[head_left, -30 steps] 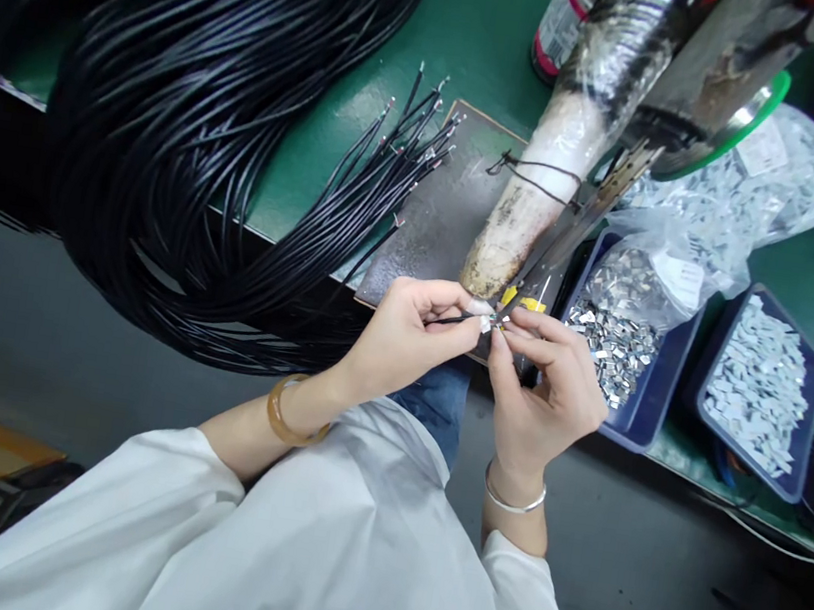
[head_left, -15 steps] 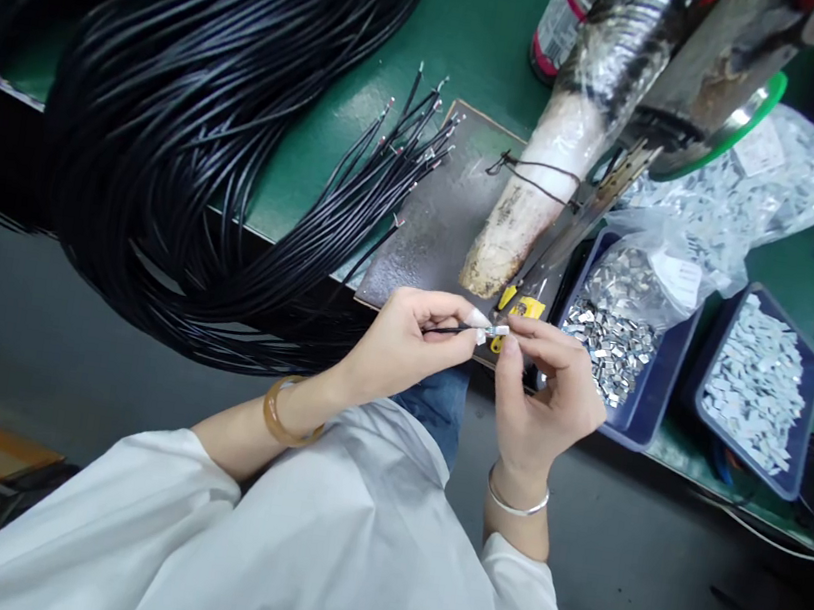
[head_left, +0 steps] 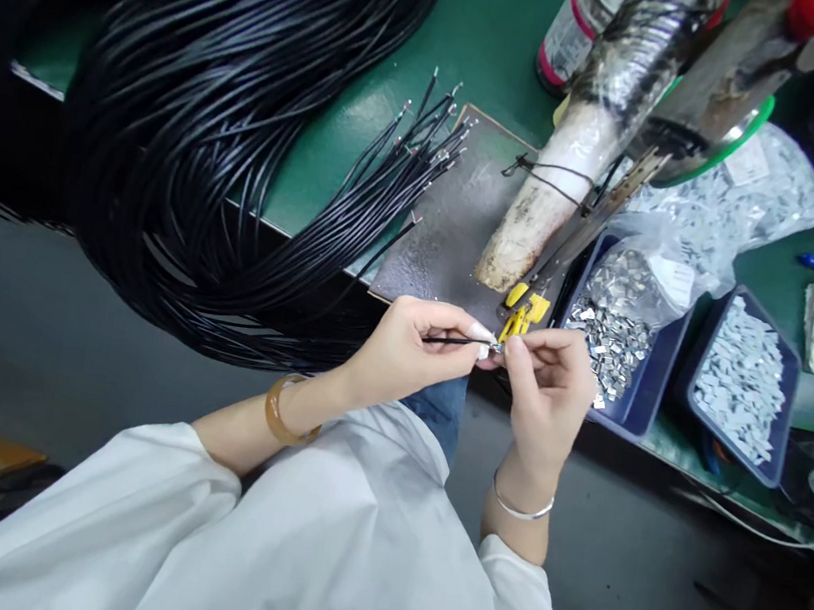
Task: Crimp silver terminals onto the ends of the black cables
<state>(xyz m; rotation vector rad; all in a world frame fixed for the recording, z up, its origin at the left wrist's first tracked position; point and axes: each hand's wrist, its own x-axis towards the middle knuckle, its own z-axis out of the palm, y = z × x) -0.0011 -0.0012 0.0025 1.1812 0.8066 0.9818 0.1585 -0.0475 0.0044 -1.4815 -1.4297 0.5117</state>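
Above my lap, my left hand [head_left: 408,351] is closed, pinching a thin black cable [head_left: 457,339] close to its end. The thumb and fingers of my right hand [head_left: 551,386] close around the cable's tip, where the two hands meet. A small bright bit shows between the fingertips; most of it is hidden. Just beyond the fingers lies a yellow part [head_left: 526,317] of the bench press, below a white, plastic-wrapped column [head_left: 532,217]. My hands are in front of the bench's edge.
A big bundle of black cables [head_left: 198,114] covers the left of the green bench [head_left: 500,15], stripped ends on a dark metal plate [head_left: 468,192]. On the right are a blue tray [head_left: 642,389] of small metal pieces, another tray [head_left: 744,383] of pale pieces, and a plastic bag [head_left: 779,186].
My right fingers have closed over the cable's end, covering the small white piece that showed there before. Both hands have shifted slightly toward me, and the view has moved a little.
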